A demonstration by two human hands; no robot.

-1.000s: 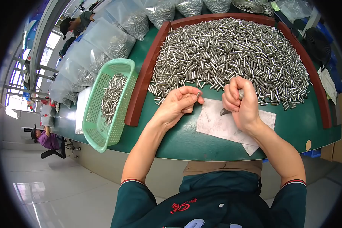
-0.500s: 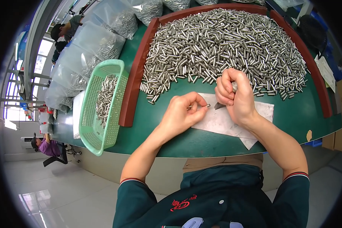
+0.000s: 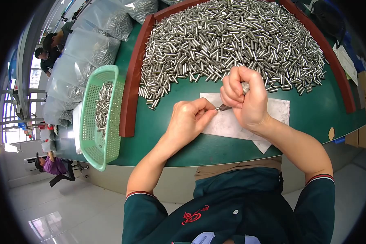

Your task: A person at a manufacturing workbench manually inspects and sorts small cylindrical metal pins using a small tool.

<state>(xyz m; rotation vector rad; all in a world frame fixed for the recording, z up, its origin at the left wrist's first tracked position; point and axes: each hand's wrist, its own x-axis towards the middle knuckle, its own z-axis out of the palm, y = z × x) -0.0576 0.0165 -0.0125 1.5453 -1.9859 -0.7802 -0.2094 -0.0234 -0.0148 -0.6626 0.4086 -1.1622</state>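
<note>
My left hand [image 3: 186, 122] is closed in a pinch on a small metal pin [image 3: 217, 109], whose end sticks out past the fingertips. A fist is made by my right hand [image 3: 250, 99] around a knife; its dark, short pointed blade [image 3: 224, 107] shows below the fingers, and a bit of the pale handle [image 3: 245, 87] shows at the top. Blade tip and pin end meet or nearly meet. Beneath both hands lies a smudged white cloth [image 3: 227, 127]. Just beyond them spreads a big heap of shiny metal pins [image 3: 232, 44] on the green tabletop [image 3: 183, 152].
Dark red wooden rails [image 3: 131, 93] border the heap. A light green basket [image 3: 113, 132] with some pins stands left of them. Clear plastic bags [image 3: 83, 49] of pins line the far left. Papers [image 3: 345, 65] lie at the right. Other people [image 3: 55, 164] sit at the left.
My hands have come together, so the blade now reaches the pin's end. The whole view has shifted slightly, moving the basket and heap left in the picture.
</note>
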